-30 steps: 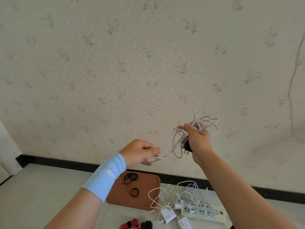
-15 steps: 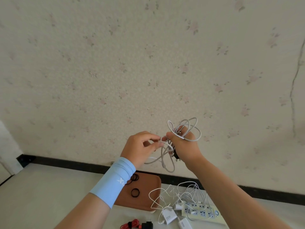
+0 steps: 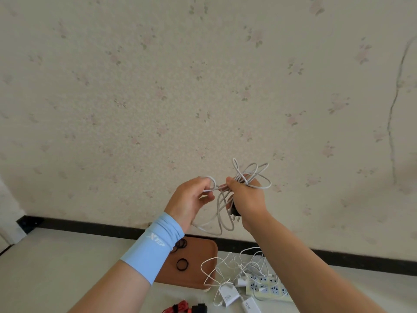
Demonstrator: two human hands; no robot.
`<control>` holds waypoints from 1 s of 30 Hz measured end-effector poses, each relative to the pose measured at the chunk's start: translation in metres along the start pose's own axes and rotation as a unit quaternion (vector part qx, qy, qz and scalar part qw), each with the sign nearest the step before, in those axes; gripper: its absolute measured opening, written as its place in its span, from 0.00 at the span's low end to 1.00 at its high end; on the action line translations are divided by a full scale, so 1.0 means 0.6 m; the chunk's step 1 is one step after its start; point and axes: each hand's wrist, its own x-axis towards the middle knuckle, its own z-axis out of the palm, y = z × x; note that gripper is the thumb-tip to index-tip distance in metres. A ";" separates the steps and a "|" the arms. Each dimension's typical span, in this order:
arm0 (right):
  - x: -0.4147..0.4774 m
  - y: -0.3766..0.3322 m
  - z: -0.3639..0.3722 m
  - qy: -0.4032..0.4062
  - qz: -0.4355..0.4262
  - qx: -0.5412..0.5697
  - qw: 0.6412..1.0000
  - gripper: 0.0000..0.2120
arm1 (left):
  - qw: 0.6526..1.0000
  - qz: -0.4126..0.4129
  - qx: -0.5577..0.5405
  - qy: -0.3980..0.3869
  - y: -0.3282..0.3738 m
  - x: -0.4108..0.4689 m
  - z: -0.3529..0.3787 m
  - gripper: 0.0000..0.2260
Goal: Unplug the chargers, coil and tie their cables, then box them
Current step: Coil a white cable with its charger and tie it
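Both hands are up in front of the flowered wall. The right hand is clenched round a black charger, whose prongs poke out below the palm. The same grip bunches a pale cable into loose loops that fan out above the fingers and droop below the hand.

Just to its left, the left hand pinches one strand of that cable between thumb and forefinger, its other fingers curled in. The strand crosses the small gap to the right thumb. A tail of cable trails down under the left wrist, which wears a light blue sleeve.

Down below lies a pale surface, with a black baseboard along its far edge. A brown tray sits close to the baseboard. On the tray there is a little pile of black rings at the sleeve's edge and a single ring nearer.

Right of the tray, a tangle of white cables runs to a power strip, partly hidden behind the right forearm. I cannot tell which leads are still plugged in.

On the near side of the tangle lie a white charger and, to its right, a second white charger. At the very near edge there is a red cable beside a black plug.
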 end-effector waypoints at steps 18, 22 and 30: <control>0.011 0.020 0.006 0.063 -0.002 0.033 0.997 0.05 | 0.850 0.270 0.434 0.124 -0.027 -0.015 -0.020 0.13; 0.022 0.026 0.000 0.088 0.035 0.044 0.995 0.09 | 0.734 0.318 0.589 -0.113 -0.026 -0.015 -0.019 0.08; 0.047 0.039 -0.016 0.107 0.076 -0.009 0.991 0.09 | 0.852 0.033 0.506 -0.127 -0.009 -0.007 -0.003 0.07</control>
